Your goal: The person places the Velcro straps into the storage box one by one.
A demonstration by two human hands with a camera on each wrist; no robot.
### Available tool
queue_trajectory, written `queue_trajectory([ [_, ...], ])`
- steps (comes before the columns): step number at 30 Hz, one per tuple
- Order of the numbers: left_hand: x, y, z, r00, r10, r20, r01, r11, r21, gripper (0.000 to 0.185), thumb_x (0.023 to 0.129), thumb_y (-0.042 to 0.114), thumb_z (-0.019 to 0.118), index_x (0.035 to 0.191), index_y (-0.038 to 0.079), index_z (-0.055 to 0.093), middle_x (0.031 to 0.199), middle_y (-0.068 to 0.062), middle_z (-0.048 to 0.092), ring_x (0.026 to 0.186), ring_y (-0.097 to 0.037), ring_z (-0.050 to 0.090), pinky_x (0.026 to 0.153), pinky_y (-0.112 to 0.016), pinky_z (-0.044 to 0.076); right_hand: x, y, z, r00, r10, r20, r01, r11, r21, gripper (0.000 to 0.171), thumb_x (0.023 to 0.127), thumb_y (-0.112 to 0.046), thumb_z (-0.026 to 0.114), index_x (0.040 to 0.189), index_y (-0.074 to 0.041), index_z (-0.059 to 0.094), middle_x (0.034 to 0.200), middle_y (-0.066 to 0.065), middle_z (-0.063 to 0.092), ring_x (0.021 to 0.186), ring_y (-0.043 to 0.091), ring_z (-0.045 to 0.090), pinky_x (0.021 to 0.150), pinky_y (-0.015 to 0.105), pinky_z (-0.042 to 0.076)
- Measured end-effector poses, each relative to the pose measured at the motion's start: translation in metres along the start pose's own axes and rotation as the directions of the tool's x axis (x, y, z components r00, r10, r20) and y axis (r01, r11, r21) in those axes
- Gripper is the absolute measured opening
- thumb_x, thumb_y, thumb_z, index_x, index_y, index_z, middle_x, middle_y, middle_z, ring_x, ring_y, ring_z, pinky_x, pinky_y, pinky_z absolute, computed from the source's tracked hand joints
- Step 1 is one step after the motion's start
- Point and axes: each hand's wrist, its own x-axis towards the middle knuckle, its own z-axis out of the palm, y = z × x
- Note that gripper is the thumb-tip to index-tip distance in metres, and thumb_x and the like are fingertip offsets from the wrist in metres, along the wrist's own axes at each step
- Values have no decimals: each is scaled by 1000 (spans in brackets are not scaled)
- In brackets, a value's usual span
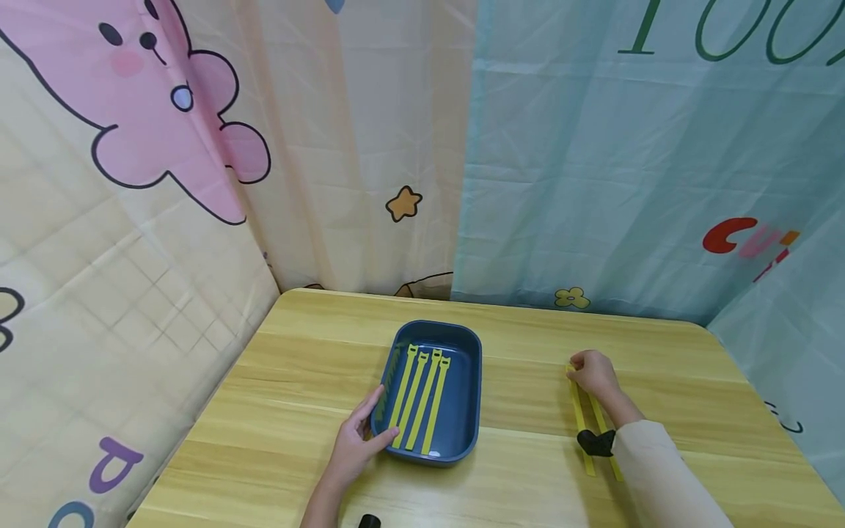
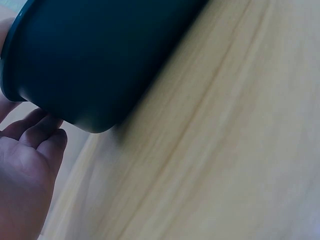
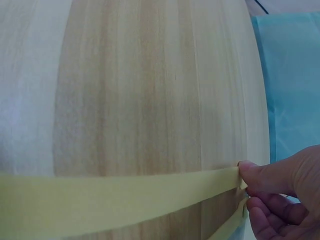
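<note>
A dark blue rectangular tray stands left of the table's middle, and several yellow cable-tie straps lie side by side in it. My left hand holds the tray at its near left corner, the thumb over the rim and fingers along the outer wall. In the left wrist view, fingertips meet the underside of the tray's rim. Far to the right, my right hand pinches the far end of a yellow cable-tie strap between thumb and fingers. A second yellow strap runs beside it, partly hidden by the hand and sleeve.
The wooden table extends around the tray and straps. Printed curtains hang right behind its far edge and on both sides. A black wrist device sits over the straps in the head view.
</note>
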Motion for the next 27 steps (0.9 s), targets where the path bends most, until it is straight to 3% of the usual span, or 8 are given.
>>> queue_trajectory([
  [4,0,-1,0,1000,-13,-5,13,1000,-7,71,78,4,72,140,3,37,146,-13,27,133,-27,21,101,-20,24,0,0,1,1000,1,-8,-1,1000,2,33,78,2,68,106,18,58,97,29,59,92,39,55,78,48,48],
  [11,0,-1,0,1000,-11,-6,11,1000,-7,72,77,7,73,140,3,37,146,-11,28,133,-26,23,103,-30,22,0,1,2,1000,-21,-13,21,1000,5,30,78,4,67,103,17,59,94,27,60,88,38,56,75,46,50],
  [17,0,0,0,1000,-17,-8,17,1000,-2,72,78,7,73,140,3,37,146,-11,29,133,-26,23,101,-23,24,2,1,1,1000,-20,-10,20,1000,24,30,77,6,67,103,18,58,93,27,59,87,36,55,74,45,50],
  [24,0,-1,-1,1000,13,8,-13,1000,0,68,79,3,70,139,0,37,145,-17,28,132,-32,22,103,-32,22,2,0,1,999,-25,-30,26,999,36,29,75,6,68,101,15,60,88,22,58,81,33,53,70,44,49],
  [27,0,0,0,1000,0,-1,0,1000,1,69,79,3,71,139,1,37,145,-14,29,132,-29,23,102,-28,24,1,0,2,999,-25,-36,27,998,50,28,75,7,68,100,15,60,88,22,58,82,33,53,71,45,48],
])
